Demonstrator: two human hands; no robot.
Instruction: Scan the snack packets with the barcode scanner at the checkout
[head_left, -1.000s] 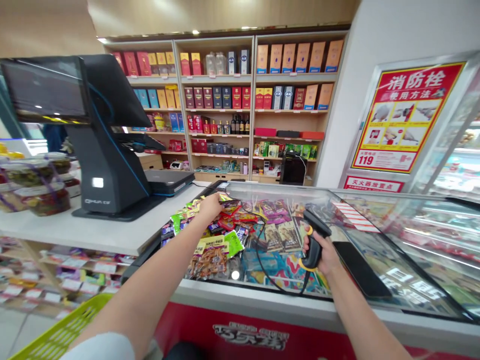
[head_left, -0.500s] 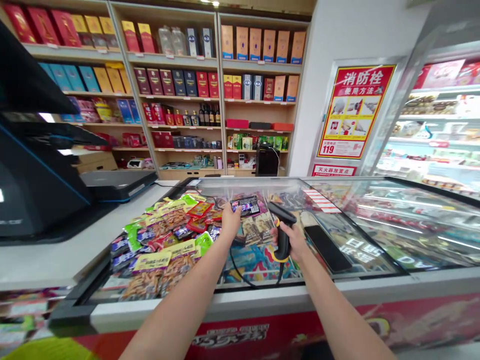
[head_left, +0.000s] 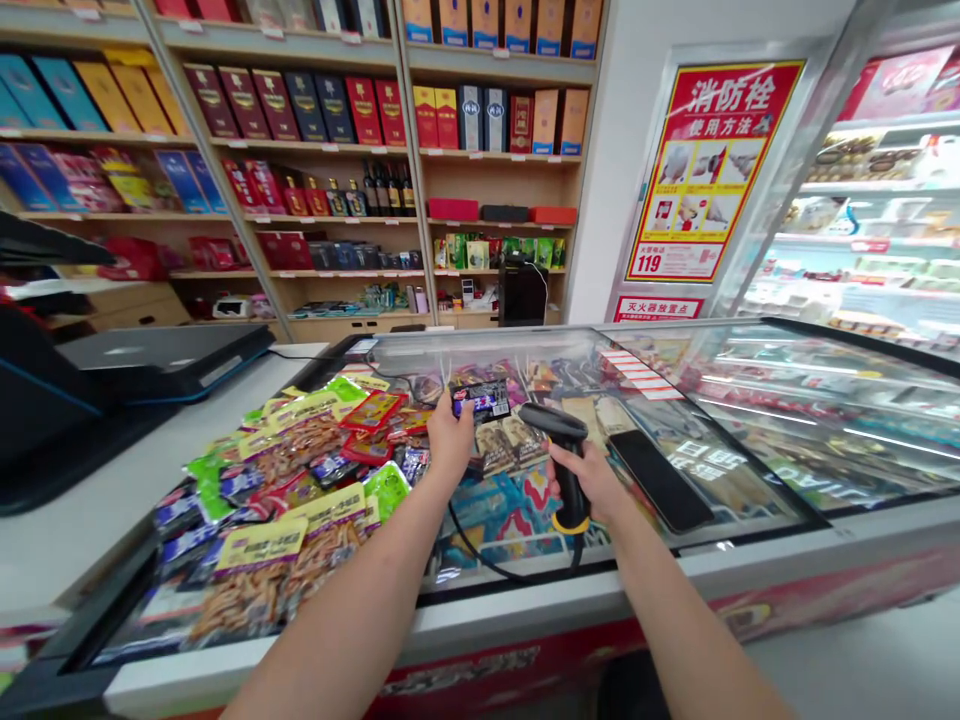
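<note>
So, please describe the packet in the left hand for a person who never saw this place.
Start at the glass-topped chest, then find the heap of packets at its left end. Just right of that, the left hand holds the packet near the scanner. It is small and dark, and it alone is held, apart from the heap.

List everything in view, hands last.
freezer: one, white with red front, foreground
packet: one, black and purple, centre
scanner: one, black and yellow, right of the packet
cable: one, black, below the scanner
packs: many, mixed, freezer's left end
phone: one, black, right of the scanner
counter: one, white, left
flat device: one, dark grey, on the counter
stand: one, black, far left
shelves: several, wooden, behind
boxes: many, mixed colours, on the shelves
bottles: several, dark, on the shelves
posters: two, red, back right
chiller: one, white, far right
left hand: one, holding the packet
right hand: one, holding the scanner
</note>
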